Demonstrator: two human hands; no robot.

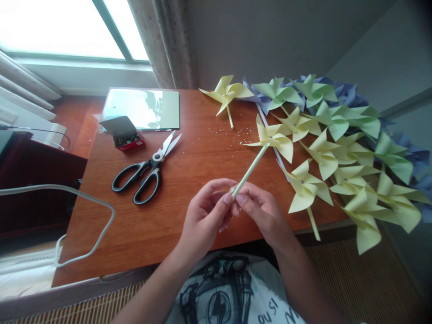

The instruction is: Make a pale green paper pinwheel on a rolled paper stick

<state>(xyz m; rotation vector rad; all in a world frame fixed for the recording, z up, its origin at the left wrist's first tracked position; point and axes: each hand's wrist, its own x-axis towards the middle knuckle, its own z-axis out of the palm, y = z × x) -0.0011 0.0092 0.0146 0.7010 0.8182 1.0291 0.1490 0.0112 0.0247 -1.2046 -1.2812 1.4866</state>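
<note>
1. The left hand (205, 209) and the right hand (261, 211) are meeting over the near edge of the wooden table (189, 189).
2. Both hands are pinching the bottom end of a pale green stick (250, 169), so both are closed on it.
3. The stick is leaning up and away to the right, and a yellow pinwheel (274, 140) is sitting on its top end.
4. That pinwheel is hanging just above the table, right beside a big pile of pinwheels (344, 148) in yellow, green and blue.
5. The pile is lying on the right side of the table.
6. Black scissors (145, 173) are lying open to the left of the hands.
7. A small red box (125, 135) is sitting behind the scissors, by a sheet of green paper (143, 109).
8. Tiny paper bits (229, 133) are lying near the middle of the table.
</note>
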